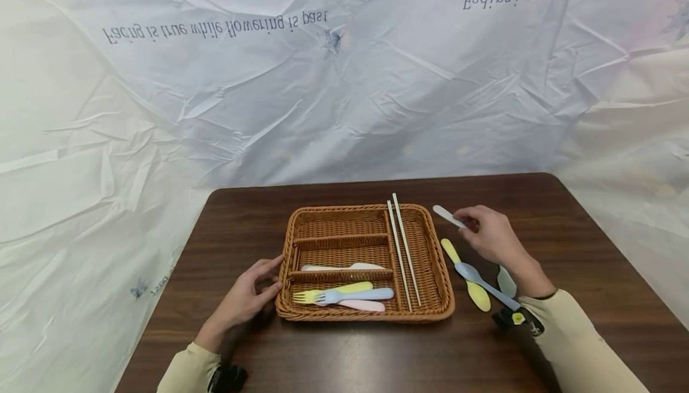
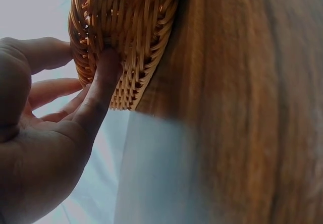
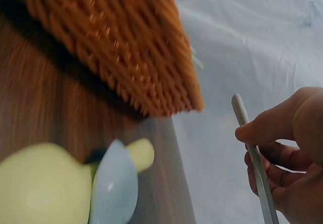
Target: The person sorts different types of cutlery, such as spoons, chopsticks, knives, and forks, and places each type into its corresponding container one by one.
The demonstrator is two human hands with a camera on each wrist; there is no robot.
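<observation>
White sheeting (image 1: 161, 100) rises at far left, well apart from the grips, as a person's left hand (image 1: 249, 291) rests thumb and fingertips against the outer left wall of a woven basket (image 1: 360, 316), its fingers extended and loosely spread, on a dark wooden table (image 1: 242, 219). Just right of those fingertips, the basket's nearest compartment bears a yellow fork (image 1: 354, 288), a blue fork (image 1: 371, 295) and a pink handle (image 1: 363, 305); white cutlery (image 1: 368, 266) lies behind the divider. Farther right, two pale chopsticks (image 1: 401, 243) slant along the side compartment, far ends over the rim. Past the basket's right wall, which stands between the grip and the compartments, the right hand (image 1: 492, 234) narrowly pinches a slim white utensil (image 1: 447, 215). Nearer the person than that grip, a yellow spoon (image 1: 478, 297) lies beneath a blue spoon (image 1: 468, 271), with a greenish utensil (image 1: 506, 282) beside the right wrist. Beyond both hands, printed lettering (image 1: 215, 27) on the sheeting, flipped top to bottom, reads "Fading is true while flowering is past"; its repeat at right is cut off mid-word.
</observation>
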